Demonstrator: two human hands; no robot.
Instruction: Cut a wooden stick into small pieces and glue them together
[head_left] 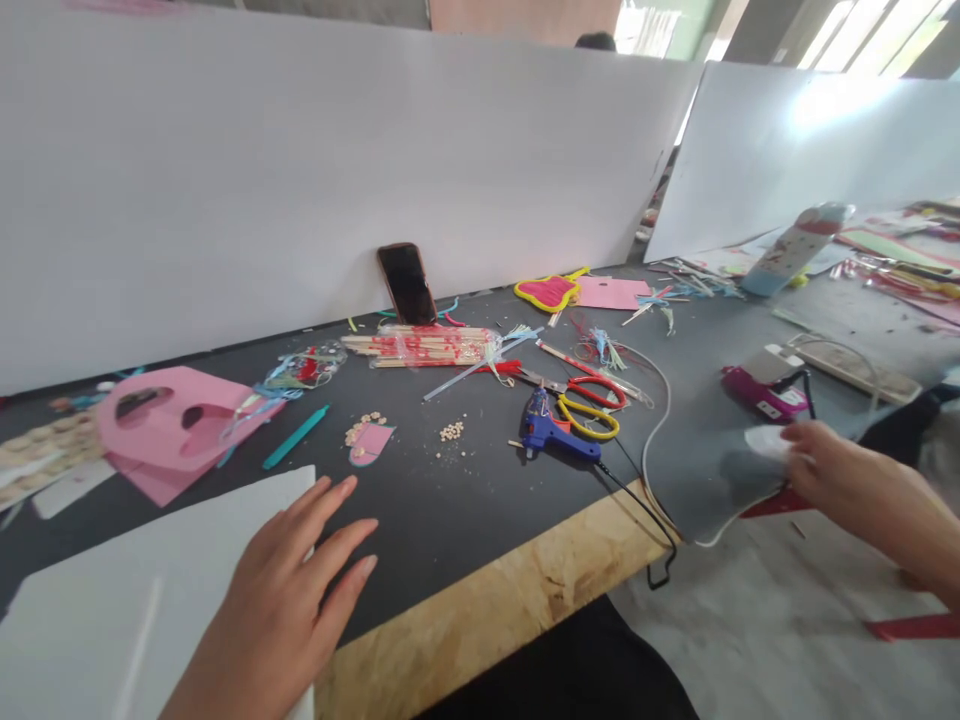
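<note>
My left hand (289, 590), fingers spread, is over the front of the dark table, partly over a white sheet (150, 590). Just beyond its fingertips lies a small pink heart-shaped piece (371, 443) with little round beads along one edge. A scatter of pale beads (451, 431) sits to its right. Off at the right, my right hand (840, 470) is closed at the edge of a thin white piece (769, 442), blurred, perhaps paper or plastic. Behind that piece is a purple device (765, 390) with a cable.
A blue glue gun (551, 430) lies by yellow-handled scissors (592, 418), its cord hanging off the front edge. Farther back are packed sticks (427, 346), a propped phone (406, 283) and a bottle (796, 250). Pink cut-out card (187, 425) and a teal pen (296, 437) lie left.
</note>
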